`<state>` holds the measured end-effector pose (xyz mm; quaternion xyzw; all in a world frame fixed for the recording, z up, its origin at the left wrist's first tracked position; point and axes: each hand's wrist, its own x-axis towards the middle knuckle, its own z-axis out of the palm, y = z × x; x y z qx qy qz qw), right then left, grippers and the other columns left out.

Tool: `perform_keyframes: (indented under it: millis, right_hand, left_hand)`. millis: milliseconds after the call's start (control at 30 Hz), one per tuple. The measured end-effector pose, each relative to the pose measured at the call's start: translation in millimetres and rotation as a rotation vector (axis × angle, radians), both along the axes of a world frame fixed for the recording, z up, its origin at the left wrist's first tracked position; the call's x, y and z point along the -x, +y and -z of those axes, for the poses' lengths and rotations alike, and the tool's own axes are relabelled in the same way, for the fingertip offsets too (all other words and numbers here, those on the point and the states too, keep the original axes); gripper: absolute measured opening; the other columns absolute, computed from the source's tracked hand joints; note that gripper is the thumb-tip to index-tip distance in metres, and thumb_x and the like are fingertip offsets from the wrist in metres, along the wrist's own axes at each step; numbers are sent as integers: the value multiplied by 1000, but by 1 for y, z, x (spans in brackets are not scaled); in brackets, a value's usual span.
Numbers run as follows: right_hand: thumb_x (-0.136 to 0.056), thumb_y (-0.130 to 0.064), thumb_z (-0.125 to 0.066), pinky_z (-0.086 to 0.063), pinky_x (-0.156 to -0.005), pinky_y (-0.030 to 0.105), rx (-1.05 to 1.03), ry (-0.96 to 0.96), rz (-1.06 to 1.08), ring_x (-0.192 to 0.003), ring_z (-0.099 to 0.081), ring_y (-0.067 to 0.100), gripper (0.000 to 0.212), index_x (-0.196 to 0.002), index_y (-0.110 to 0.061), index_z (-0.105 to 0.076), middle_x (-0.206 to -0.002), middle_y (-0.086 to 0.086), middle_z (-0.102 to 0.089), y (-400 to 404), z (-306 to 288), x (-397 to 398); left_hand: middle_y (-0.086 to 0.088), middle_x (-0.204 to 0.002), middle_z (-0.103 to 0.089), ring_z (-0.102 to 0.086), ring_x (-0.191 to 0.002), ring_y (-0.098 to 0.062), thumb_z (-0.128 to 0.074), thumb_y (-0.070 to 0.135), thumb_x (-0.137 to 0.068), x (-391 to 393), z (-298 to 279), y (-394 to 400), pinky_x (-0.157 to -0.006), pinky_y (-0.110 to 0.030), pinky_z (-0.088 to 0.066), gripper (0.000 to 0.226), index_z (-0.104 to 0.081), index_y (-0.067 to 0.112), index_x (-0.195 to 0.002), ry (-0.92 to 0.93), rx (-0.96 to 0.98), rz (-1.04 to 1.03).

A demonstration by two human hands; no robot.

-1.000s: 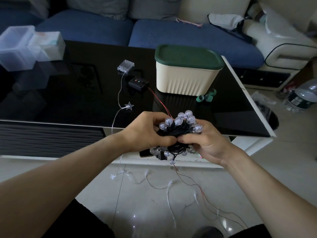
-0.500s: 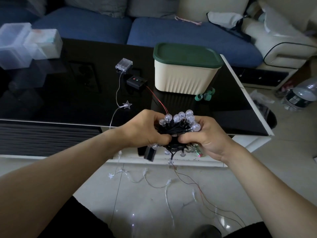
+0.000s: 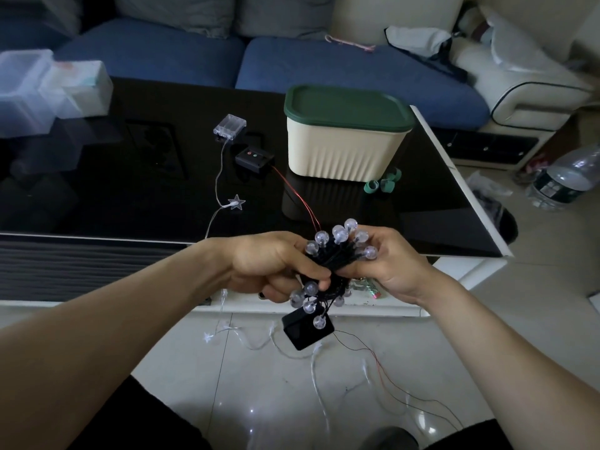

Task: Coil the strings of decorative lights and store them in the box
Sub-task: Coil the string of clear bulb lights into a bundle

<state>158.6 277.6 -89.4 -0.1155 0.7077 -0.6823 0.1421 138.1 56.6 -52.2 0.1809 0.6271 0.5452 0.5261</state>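
Both hands hold a coiled bundle of globe lights (image 3: 337,254) on black wire, in front of the table's near edge. My left hand (image 3: 272,264) grips its left side and my right hand (image 3: 389,264) grips its right side. Its black battery box (image 3: 306,329) dangles below the bundle. The cream box with a green lid (image 3: 347,138) stands shut on the black table (image 3: 130,190). A star light string (image 3: 236,203) runs from a clear battery case (image 3: 230,126) over the table edge to the floor. A red-wire string leads from a black controller (image 3: 255,159).
Green ties (image 3: 383,183) lie beside the box. Clear plastic containers (image 3: 48,89) stand at the table's far left. A blue sofa (image 3: 324,66) is behind the table. A water bottle (image 3: 565,177) lies on the floor at right. Loose wires (image 3: 357,362) trail across the floor tiles.
The black battery box has dropped out below the bundle and now hangs free. Both hands still hold the bundle, with little other movement.
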Motion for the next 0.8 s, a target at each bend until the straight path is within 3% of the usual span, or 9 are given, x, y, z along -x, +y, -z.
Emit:
perform_keyframes:
  millis: [67,167,200,300,433,533,600,667,800]
  right_hand:
    - [-69,4,-80,-57,-82,30,36,-14,9,-96,-72,26,36,-103,3,-69,-99,15,-74,1,2,2]
    - [-65,-5,-82,-57,-81,31,97,-39,16,-94,-72,28,37,-100,0,-73,-98,18,-74,1,3,3]
    - [-65,-7,-82,-57,-80,31,108,-43,2,-89,-73,27,34,-98,-2,-74,-93,17,-74,1,2,4]
    - [-77,6,-72,-55,-75,30,105,-46,-64,-74,-71,20,26,-102,6,-64,-76,8,-72,2,0,4]
    - [-82,11,-61,-55,-68,33,176,-80,-132,-64,-70,28,14,-96,10,-61,-68,14,-67,-2,-10,3]
    - [-86,13,-56,-51,-62,32,157,-119,-230,-52,-61,25,10,-91,9,-63,-61,15,-62,-3,-13,7]
    - [-86,14,-56,-53,-66,29,124,-143,-195,-59,-65,21,13,-94,8,-64,-64,12,-65,-2,-9,12]
    - [-86,13,-59,-55,-77,29,106,-176,-159,-76,-71,22,19,-95,0,-69,-76,12,-71,0,-6,19]
    - [-83,7,-64,-49,-98,49,143,-325,-228,-105,-66,33,38,-121,4,-62,-108,21,-68,14,-4,39]
  left_hand:
    - [4,-55,-47,-25,-33,-2,-47,11,-99,1,-4,0,-38,-17,-25,13,-55,4,-92,-41,-41,33]
    - [4,-57,-60,-36,-34,0,-35,9,-103,4,-10,-3,-43,-16,-38,20,-53,-1,-104,-77,-102,91]
    - [3,-62,-64,-37,-35,0,-33,10,-104,4,-11,-6,-44,-16,-39,23,-52,-2,-109,-76,-111,110]
    - [-3,-105,-63,-40,-40,-4,-38,19,-102,8,-3,-13,-45,-18,-42,35,-53,1,-128,-156,-176,134]
    - [-8,-119,-58,-48,-42,-7,-38,24,-100,7,6,-14,-47,-21,-48,31,-56,9,-121,-249,-272,125]
    - [-22,-134,-52,-57,-43,-11,-37,24,-101,4,9,-9,-49,-25,-53,24,-53,7,-106,-284,-332,75]
    - [-28,-124,-49,-51,-39,-10,-39,26,-101,3,11,-4,-45,-23,-49,25,-56,6,-99,-276,-332,-14]
    - [-20,-99,-51,-40,-34,-5,-41,25,-101,2,13,2,-40,-21,-40,23,-55,8,-94,-279,-314,-133]
    - [-1,-74,-55,-27,-32,-4,-35,22,-104,3,17,11,-38,-19,-30,23,-48,11,-89,-222,-252,-316]
